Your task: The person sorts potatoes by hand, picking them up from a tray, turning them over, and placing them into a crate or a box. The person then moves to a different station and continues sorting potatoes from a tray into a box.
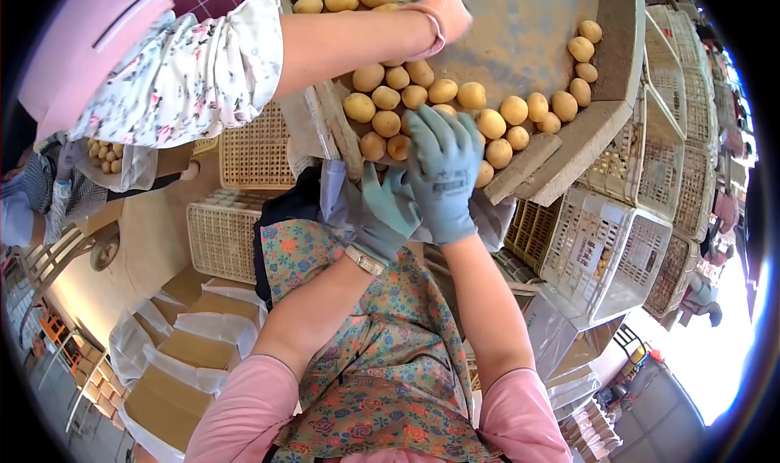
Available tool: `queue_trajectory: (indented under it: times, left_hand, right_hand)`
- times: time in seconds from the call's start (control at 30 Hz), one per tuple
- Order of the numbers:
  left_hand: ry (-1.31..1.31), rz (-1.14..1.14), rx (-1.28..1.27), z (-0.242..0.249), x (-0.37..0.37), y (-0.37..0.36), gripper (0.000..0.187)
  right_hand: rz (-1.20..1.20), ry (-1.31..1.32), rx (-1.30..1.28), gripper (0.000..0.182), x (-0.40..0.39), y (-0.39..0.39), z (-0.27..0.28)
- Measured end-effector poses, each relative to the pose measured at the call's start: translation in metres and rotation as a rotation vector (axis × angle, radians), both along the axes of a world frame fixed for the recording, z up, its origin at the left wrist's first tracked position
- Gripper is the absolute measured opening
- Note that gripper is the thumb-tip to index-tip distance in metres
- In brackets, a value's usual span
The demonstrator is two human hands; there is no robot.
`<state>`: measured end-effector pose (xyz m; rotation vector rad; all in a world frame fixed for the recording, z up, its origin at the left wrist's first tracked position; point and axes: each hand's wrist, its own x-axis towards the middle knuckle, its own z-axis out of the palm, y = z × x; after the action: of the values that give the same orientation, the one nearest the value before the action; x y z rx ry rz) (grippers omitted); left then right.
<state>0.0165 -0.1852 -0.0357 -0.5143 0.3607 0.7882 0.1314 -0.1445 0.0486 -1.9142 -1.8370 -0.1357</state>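
Note:
Several round yellow potatoes (472, 95) lie along the near edge of a worn, dusty table (520, 24). My right hand (445, 170), in a grey-blue glove, reaches over the near potatoes with its fingers stretched forward and slightly bent. The fingertips are at the potatoes; nothing shows gripped in them. Close beside it, my left hand (388, 209), gloved too, is at the table's near edge just below a potato (373, 146). Its fingers are partly hidden, so whether they hold anything cannot be made out.
From the left a co-worker's arm (357, 52) crosses over the potatoes. White plastic crates (589, 252) are stacked at the right, with more crates (256, 150) at the left. Cardboard boxes (175, 390) lined with plastic stand at lower left. A wooden strip (524, 166) edges the table.

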Motion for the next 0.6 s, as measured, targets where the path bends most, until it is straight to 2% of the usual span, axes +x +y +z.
queue_trajectory:
  times: [0.07,0.1,0.13,0.2,0.23,0.3,0.33,0.37,0.4,0.43,0.47,0.53,0.6]
  left_hand:
    - [-0.335,0.096,-0.094,-0.007,-0.001,-0.004,0.079]
    - [-0.061,0.034,0.059,0.014,0.002,0.003,0.079]
    - [-0.061,0.031,0.061,0.017,0.002,0.004,0.079]
    - [-0.035,0.006,0.066,0.018,0.000,0.004,0.077]
    - [-0.036,0.004,0.063,0.014,-0.001,0.003,0.077]
    - [-0.291,0.076,0.021,0.006,-0.004,0.004,0.076]
    - [-0.293,0.075,0.021,0.003,-0.003,0.002,0.076]
    - [-0.102,0.024,0.017,0.011,-0.001,0.001,0.077]
    - [0.089,-0.026,0.012,0.020,0.000,0.001,0.079]
    - [0.088,-0.025,0.013,0.029,0.000,0.002,0.079]
    - [0.017,0.004,0.070,0.040,0.001,0.006,0.074]
    - [-0.053,0.045,0.134,0.043,0.003,0.011,0.070]
    - [-0.124,0.042,0.032,0.039,0.001,0.009,0.067]
  right_hand:
    - [0.117,0.108,-0.024,0.046,-0.013,0.025,0.005]
    - [0.076,0.022,-0.137,0.044,-0.017,0.040,0.004]
    - [0.074,0.022,-0.135,0.044,-0.021,0.052,0.005]
    - [-0.046,-0.261,-0.462,0.040,-0.027,0.074,0.018]
    - [-0.041,-0.277,-0.625,0.037,-0.027,0.081,0.030]
    - [-0.036,-0.317,-0.660,0.038,-0.025,0.084,0.026]
    - [-0.029,-0.356,-0.692,0.038,-0.024,0.086,0.023]
    - [-0.030,-0.358,-0.691,0.038,-0.017,0.087,0.013]
    - [0.007,-0.208,-0.605,0.033,-0.007,0.088,0.001]
    - [0.043,-0.060,-0.515,0.029,0.005,0.087,-0.010]
    - [0.044,-0.063,-0.511,0.029,0.011,0.079,-0.005]
    - [0.030,0.332,-0.142,0.030,0.014,0.048,0.012]
    - [0.037,0.105,-0.152,0.036,0.008,0.012,0.028]
